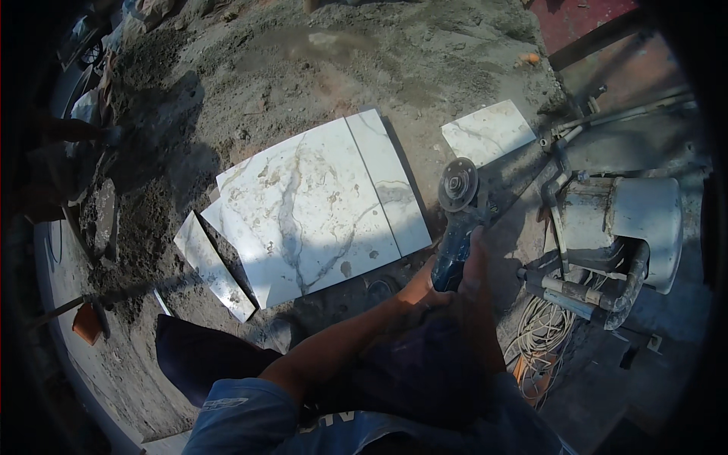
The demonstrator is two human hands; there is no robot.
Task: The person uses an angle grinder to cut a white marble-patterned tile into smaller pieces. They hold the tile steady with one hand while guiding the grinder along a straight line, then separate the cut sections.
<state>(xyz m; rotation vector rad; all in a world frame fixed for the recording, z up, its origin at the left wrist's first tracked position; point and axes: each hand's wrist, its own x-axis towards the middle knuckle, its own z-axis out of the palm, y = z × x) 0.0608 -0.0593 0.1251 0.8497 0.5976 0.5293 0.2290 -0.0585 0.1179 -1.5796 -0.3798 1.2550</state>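
Note:
An angle grinder [456,239] with a dark blue body points away from me, its round disc [459,184] uppermost. My left hand [426,290] is closed round the rear of the body from the left. Along its right side, my right hand [475,265] grips the same tool. To the left of the grinder lies a large white marble-patterned tile [303,212], dusty and partly in shadow. A straight line separates a narrow strip [390,186] at its right side. The disc is apart from this tile and close to a smaller tile piece [489,133] beyond it.
A narrow offcut [214,265] lies left of the large tile. On the right are a white metal drum [644,220], pipes [557,178] and a coiled cable [540,330]. Sandy rubble [303,68] spreads across the far ground. A person's arm [76,131] shows at far left.

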